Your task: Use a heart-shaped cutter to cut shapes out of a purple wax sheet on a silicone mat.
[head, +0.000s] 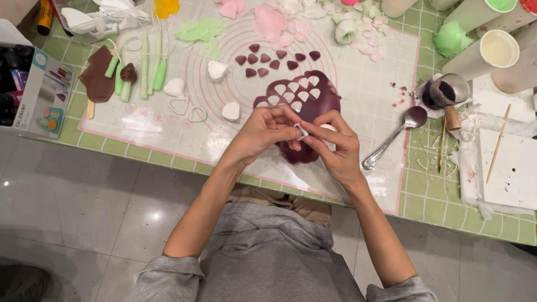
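Left hand (263, 130) and right hand (334, 146) meet fingertip to fingertip, pinching a small white heart-shaped cutter (302, 131) above the rolled-out dark purple clay sheet (319, 98) on the pink-lined silicone mat (369, 100)

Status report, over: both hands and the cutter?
Left hand and right hand together pinch small white cutter. Held above dark purple sheet with petal-shaped holes. Spoon lies right, apart.
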